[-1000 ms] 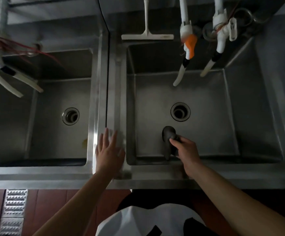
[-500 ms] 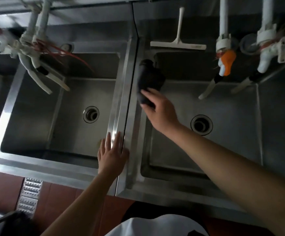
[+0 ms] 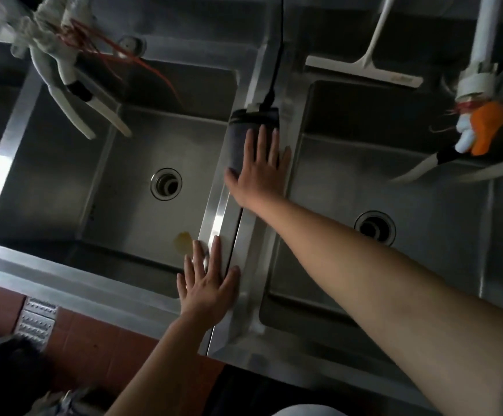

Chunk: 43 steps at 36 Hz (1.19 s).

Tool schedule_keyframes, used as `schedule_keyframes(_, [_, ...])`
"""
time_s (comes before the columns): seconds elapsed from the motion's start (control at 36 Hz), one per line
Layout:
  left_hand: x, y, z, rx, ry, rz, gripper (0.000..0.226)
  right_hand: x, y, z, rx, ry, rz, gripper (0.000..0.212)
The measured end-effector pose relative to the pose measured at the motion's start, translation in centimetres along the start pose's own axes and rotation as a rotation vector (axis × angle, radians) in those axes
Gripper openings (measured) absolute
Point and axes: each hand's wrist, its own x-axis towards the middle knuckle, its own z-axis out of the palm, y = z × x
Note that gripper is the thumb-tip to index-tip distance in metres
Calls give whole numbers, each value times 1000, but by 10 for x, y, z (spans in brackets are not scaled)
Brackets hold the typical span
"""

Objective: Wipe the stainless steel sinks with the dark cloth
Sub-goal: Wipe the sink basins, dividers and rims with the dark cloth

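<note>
Pressing cloth (image 3: 245, 136) flat under straight-fingered right hand (image 3: 259, 172) on divider (image 3: 220, 217) between sinks (image 3: 118, 187); left hand (image 3: 206, 288) flat, spread, nearer front edge.

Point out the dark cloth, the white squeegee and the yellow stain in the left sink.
dark cloth (image 3: 239, 136): head view, bare left part beside the fingers.
white squeegee (image 3: 364, 72): head view, middle of its blade.
yellow stain (image 3: 182, 240): head view, its centre on the left sink's floor.

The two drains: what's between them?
In the head view, the steel divider separates the left drain and right drain, crossed by the right forearm.
</note>
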Motion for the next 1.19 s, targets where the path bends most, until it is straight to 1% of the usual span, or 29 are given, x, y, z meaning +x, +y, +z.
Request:
schedule_keyframes(0.08, [1, -1, -2, 23, -30, 16, 73, 48, 9, -26, -21, -60, 48, 103])
schedule_keyframes(0.14, [1, -1, -4, 24, -50, 15, 73, 75, 21, -43, -33, -117, 44, 109])
schedule_keyframes(0.22, [1, -1, -4, 33, -62, 14, 73, 90, 40, -58, -21, -166, 26, 106])
schedule_keyframes(0.31, [-1, 0, -6, 33, -53, 30, 72, 78, 48, -53, -31, -148, 7, 99])
schedule_keyframes(0.44, [2, 1, -11, 0, -93, 9, 75, 11, 43, -15, 43, -94, -26, 97])
schedule_keyframes(0.58, [1, 2, -13, 2, -74, -2, 74, -83, 21, 17, 91, -33, -49, 96])
schedule_keyframes(0.67, [-1, 2, -17, 12, -78, 7, 75, -130, 10, 34, 124, -56, -53, 93])
schedule_keyframes(0.72, [-1, -1, -20, 8, -82, 8, 74, -157, 7, 43, 175, -35, -58, 90])
schedule_keyframes(0.81, [-2, -4, -27, 20, -37, 29, 71, -189, 8, 51, 254, -24, -58, 81])
schedule_keyframes(0.86, [-3, -5, -31, 11, 39, 40, 67, -208, 9, 49, 344, -48, -52, 73])
schedule_keyframes(0.94, [-8, -9, -29, -106, 188, 122, 51, -227, 13, 43, 576, 8, -38, 62])
schedule_keyframes(0.97, [-14, -9, -27, -197, 209, 161, 46, -231, 13, 38, 638, 11, -25, 59])
schedule_keyframes(1.0, [-20, -7, -26, -337, 207, 179, 41, -235, 15, 36, 690, -4, -8, 58])
schedule_keyframes(1.03, [-30, -2, -27, -519, 155, 151, 37, -238, 16, 33, 736, -33, 4, 57])
schedule_keyframes(1.06, [-39, 4, -27, -726, 63, 111, 36, -240, 17, 30, 784, -66, 9, 55])
schedule_keyframes(1.11, [-51, 13, -25, -1046, -91, 30, 40, -245, 19, 29, 885, -103, 0, 54])
schedule_keyframes(1.14, [-56, 19, -23, -1110, -129, -9, 43, -247, 20, 30, 926, -116, 2, 54])
schedule_keyframes(1.19, [-60, 28, -21, -1100, -119, -76, 54, -253, 23, 28, 976, -134, 3, 57])
